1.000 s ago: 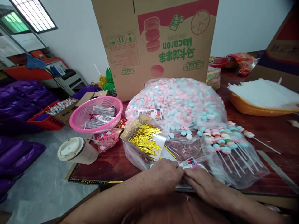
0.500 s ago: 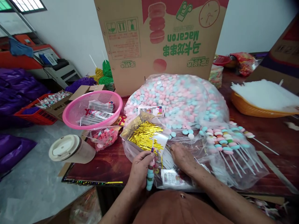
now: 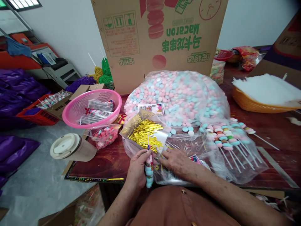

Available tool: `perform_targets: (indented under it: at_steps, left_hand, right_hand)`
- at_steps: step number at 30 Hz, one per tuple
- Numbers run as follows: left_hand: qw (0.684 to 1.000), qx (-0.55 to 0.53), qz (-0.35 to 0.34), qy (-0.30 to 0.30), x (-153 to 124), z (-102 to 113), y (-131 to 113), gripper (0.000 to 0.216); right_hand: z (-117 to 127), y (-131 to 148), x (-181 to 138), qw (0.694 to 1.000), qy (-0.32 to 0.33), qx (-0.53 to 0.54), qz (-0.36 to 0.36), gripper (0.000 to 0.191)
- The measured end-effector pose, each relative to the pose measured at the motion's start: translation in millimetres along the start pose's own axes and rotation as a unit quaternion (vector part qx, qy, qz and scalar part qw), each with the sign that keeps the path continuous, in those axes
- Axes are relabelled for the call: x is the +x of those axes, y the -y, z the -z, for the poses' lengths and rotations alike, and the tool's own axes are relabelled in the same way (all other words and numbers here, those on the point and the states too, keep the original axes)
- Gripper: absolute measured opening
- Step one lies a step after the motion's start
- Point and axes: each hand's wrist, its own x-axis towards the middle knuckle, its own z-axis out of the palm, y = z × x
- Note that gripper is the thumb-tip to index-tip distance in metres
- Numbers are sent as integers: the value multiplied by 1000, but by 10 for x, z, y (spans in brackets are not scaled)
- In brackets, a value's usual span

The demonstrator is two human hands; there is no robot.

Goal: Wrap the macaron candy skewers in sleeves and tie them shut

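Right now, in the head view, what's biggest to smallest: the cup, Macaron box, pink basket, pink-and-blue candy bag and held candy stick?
Macaron box, though cut off
Candy bag
Pink basket
Cup
Candy stick, partly hidden

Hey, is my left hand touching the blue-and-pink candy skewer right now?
Touching. The head view shows it: your left hand grips the blue-and-pink candy skewer, its fingers closed against the upper end, with no gap.
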Motion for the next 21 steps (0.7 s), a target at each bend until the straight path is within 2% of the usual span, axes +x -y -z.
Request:
perform_targets:
  at_steps: [5, 8, 14, 21]
  left_hand:
    - [1000, 3, -4, -11, -53, 45, -4, 26]
    - [1000, 4, -18, -7, -44, 48, -21, 25]
    - [999, 11, -41, -1, 5, 34, -64, 24]
    - [999, 8, -33, -19, -20, 105, -63, 26]
  right_hand:
    - [-78, -65, 64, 996, 24, -52, 64, 15]
    - [-105, -83, 41, 997, 3, -50, 66, 19]
    - [-18, -30, 88, 995, 19, -37, 90, 24]
    - [15, 29, 115, 988, 14, -42, 147, 13]
